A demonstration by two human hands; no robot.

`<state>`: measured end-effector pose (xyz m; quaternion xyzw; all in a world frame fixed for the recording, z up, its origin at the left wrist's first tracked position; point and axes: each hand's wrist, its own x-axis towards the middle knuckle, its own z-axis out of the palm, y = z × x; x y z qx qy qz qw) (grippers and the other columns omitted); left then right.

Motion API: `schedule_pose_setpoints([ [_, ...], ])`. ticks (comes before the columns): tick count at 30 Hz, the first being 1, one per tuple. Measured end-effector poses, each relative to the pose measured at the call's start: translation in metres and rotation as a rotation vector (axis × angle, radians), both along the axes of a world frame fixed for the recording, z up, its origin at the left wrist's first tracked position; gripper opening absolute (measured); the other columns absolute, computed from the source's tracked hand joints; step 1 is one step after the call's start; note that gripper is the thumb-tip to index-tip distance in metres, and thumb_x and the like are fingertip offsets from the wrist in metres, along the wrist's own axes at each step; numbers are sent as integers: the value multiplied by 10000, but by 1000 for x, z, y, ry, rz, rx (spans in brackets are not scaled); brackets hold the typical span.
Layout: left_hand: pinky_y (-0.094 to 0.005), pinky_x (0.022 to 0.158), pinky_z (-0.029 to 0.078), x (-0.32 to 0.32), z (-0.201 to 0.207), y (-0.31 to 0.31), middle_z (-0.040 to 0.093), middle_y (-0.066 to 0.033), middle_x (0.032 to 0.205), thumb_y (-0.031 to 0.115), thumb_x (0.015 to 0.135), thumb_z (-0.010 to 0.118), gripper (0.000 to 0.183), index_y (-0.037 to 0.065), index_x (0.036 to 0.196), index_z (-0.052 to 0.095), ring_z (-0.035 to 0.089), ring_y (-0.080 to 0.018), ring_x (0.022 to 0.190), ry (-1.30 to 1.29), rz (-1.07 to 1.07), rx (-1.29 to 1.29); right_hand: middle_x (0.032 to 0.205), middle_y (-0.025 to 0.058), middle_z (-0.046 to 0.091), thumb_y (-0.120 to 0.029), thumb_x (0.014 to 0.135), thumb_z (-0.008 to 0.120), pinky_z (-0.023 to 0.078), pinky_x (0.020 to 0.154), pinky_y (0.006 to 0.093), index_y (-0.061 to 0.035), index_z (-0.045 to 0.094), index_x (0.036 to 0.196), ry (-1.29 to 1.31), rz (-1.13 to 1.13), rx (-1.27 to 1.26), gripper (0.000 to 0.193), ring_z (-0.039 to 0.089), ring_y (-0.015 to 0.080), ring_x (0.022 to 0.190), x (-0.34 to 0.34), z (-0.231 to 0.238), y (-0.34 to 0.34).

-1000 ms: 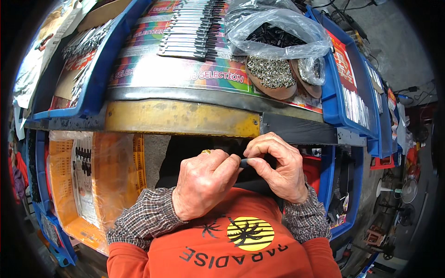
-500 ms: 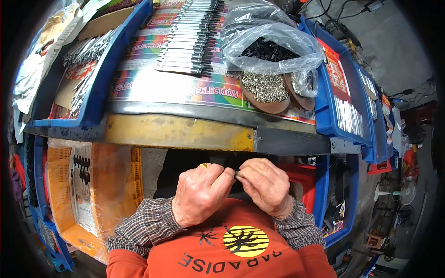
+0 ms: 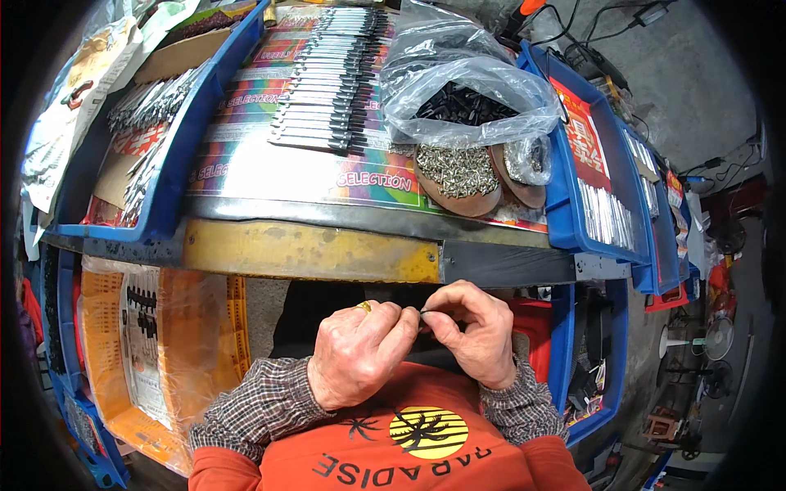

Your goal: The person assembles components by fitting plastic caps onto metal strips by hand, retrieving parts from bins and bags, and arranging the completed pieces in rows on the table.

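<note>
My two hands meet in front of my orange-red shirt, just below the table's near edge. Fingers curled in, my left hand (image 3: 360, 352) is closed on something that its own fingers mostly hide. From the other side, my right hand (image 3: 473, 331) pinches with thumb and forefinger at a tiny dark piece (image 3: 422, 315) between the two hands; its exact kind is too small to make out. On the table beyond lies a row of slim silver rods (image 3: 315, 114) with black ends. An open clear plastic bag (image 3: 516, 123) holds small black parts (image 3: 463, 105).
Small metal pieces (image 3: 458, 176) fill a brown container before the bag. Blue trays (image 3: 155, 221) with silver strips stand left, and another blue tray (image 3: 602, 241) right. The table's yellow front edge (image 3: 311, 250) runs above my hands. An orange plastic basket (image 3: 233, 327) stands low at left.
The table sits slightly lower in view. My right thumb and forefinger have shifted their pinch on the dark piece, and that hand shows more of its thumb. My left hand stays closed.
</note>
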<state>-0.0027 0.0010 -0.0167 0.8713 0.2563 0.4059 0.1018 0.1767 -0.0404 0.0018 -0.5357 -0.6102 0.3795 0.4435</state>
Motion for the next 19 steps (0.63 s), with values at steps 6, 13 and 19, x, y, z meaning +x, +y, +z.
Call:
schedule_pose_setpoints([
  [6,-307,469,444,3,5,1,592,-70,744,9,652,714,306,3,943,623,577,-196,569,19,-10,-53,850,44,637,-66,922,601,528,574,205,55,625,974,336,-25,-417,134,605,67,672,-1,4,-2],
  [13,-319,497,458,3,9,8,602,-79,753,0,638,720,309,1,932,627,594,-211,594,-34,25,-81,773,98,645,-59,846,679,494,573,285,19,655,927,-134,-13,76,115,624,169,650,8,13,20],
  [19,-298,494,475,-2,7,11,564,-61,723,63,711,683,195,25,888,611,582,-190,573,-27,78,-66,890,98,662,-39,798,692,478,771,335,-9,662,948,-743,-200,486,156,603,235,864,27,16,69],
])
